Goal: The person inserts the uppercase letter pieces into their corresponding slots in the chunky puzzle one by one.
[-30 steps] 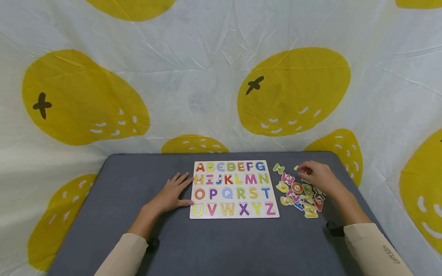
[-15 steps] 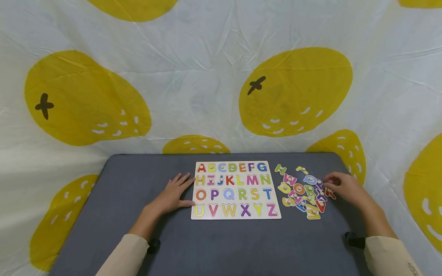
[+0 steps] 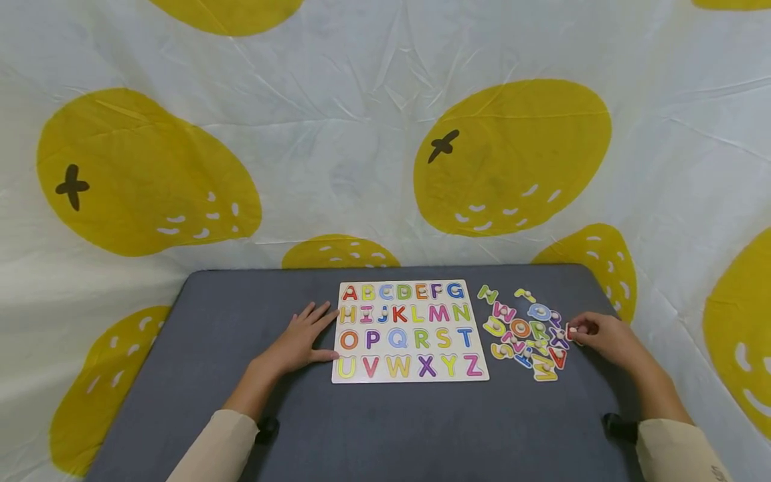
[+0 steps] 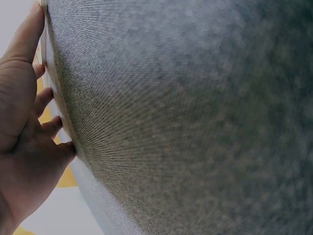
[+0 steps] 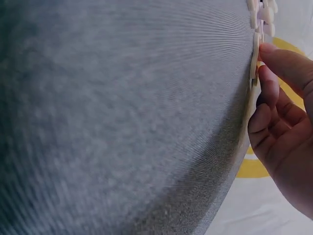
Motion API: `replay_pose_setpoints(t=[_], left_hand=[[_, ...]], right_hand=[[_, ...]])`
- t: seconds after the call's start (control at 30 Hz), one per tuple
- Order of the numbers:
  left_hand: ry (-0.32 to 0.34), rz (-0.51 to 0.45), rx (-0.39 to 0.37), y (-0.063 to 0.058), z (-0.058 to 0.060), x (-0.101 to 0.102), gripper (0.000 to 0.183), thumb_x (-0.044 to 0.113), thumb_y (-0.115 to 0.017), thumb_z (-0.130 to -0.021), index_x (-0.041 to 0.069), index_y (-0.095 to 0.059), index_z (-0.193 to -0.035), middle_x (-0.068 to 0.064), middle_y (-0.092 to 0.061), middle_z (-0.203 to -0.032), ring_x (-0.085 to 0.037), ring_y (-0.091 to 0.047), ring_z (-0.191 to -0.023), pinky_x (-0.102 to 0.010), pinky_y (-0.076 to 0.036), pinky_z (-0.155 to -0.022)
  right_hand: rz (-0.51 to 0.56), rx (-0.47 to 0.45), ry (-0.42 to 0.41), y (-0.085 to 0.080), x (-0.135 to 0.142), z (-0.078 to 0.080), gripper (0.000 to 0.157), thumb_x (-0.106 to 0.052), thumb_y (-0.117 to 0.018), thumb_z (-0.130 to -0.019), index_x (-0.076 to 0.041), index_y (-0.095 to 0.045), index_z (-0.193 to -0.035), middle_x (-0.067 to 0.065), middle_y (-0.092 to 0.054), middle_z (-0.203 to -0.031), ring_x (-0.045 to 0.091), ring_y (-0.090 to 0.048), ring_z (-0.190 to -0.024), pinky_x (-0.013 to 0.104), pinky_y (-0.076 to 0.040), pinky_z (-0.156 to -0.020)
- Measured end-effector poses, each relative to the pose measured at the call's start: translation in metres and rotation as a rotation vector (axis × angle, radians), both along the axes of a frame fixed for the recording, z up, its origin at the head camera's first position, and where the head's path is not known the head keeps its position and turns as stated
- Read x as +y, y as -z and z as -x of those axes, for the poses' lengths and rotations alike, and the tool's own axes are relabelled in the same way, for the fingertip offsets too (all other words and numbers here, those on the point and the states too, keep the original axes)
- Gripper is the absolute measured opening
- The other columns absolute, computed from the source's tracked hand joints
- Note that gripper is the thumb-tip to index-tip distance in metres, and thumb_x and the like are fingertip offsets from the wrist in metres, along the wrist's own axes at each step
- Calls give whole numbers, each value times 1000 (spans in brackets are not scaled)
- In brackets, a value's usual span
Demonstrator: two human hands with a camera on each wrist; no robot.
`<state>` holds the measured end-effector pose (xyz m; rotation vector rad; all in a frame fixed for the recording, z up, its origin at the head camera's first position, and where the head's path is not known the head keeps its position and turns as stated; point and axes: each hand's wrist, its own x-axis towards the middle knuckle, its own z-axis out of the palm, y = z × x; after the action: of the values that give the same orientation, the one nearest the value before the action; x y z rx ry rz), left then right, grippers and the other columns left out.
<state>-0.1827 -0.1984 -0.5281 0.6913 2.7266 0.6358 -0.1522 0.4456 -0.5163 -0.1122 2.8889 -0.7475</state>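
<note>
At the left edge of the alphabet puzzle board (image 3: 409, 383), my left hand (image 3: 298, 340) rests with fingers spread, thumb and fingertips touching the rim. My right hand (image 3: 608, 341) is at the right side of a heap of letter pieces, where thumb and index finger pinch a red letter piece (image 3: 571, 332). That piece, a K, is partly covered by the fingers. In the right wrist view the piece (image 5: 255, 58) shows edge-on at the fingertips, its knob hidden. Knobbed pieces A to J sit in the board's upper slots; the other slots show printed letters.
Several loose knobbed letters lie heaped right of the board, among them a red-orange O (image 3: 519, 328), a blue Q (image 3: 539, 311) and a green N (image 3: 487, 293). All lies on a grey cloth-covered table (image 3: 397, 428). A white curtain with yellow fruit (image 3: 512, 161) hangs behind.
My right hand has moved from the far side of the heap to its right edge, toward me, and now pinches the red K. The left hand stays in place.
</note>
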Motion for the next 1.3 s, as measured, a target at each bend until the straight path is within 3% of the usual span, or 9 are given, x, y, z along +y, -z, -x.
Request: replay_pose_setpoints(t=[0.23, 0.53, 0.73, 0.97, 1.3], left_hand=[[-1, 7, -6, 2, 1, 0, 95, 53, -79, -87, 17, -34, -163, -16, -28, -170, -49, -15, -157, -76, -17, -118], [-6, 8, -1, 2, 2, -2, 96, 53, -79, -87, 18, -34, -163, -16, -27, -170, -49, -14, -157, -76, -16, -118], [-2, 8, -6, 2, 1, -2, 96, 53, -79, -87, 18, -33, -164, -15, -26, -170, -48, -14, -157, -75, -15, -119], [2, -7, -2, 2, 0, -1, 95, 52, -79, -87, 16, -34, -163, -17, -27, -170, -50, -15, -157, -76, -16, -118], [9, 1, 3, 3, 1, -2, 96, 54, -78, -88, 16, -33, -164, -18, -26, -170, -50, -14, -157, -77, -16, -117]], right_hand=[[-8, 47, 14, 1, 2, 1, 19, -20, -75, -95, -3, -73, -105, -1, -63, -83, 5, -49, -70, 23, -43, -62], [-17, 94, 8, -15, -12, 8, 23, -25, -76, -96, -4, -73, -107, 0, -66, -86, 3, -50, -71, 22, -45, -62], [-26, 134, -37, -20, -36, 15, 19, -25, -76, -95, -9, -75, -106, -3, -66, -87, 5, -52, -75, 23, -46, -65], [35, 160, -116, -19, -75, 22, 15, -19, -75, -96, -8, -75, -107, -3, -65, -87, 5, -54, -77, 24, -48, -66], [106, 100, -165, -19, -135, 39, 11, -14, -73, -97, -8, -75, -107, 0, -66, -91, 13, -57, -80, 27, -50, -68]])
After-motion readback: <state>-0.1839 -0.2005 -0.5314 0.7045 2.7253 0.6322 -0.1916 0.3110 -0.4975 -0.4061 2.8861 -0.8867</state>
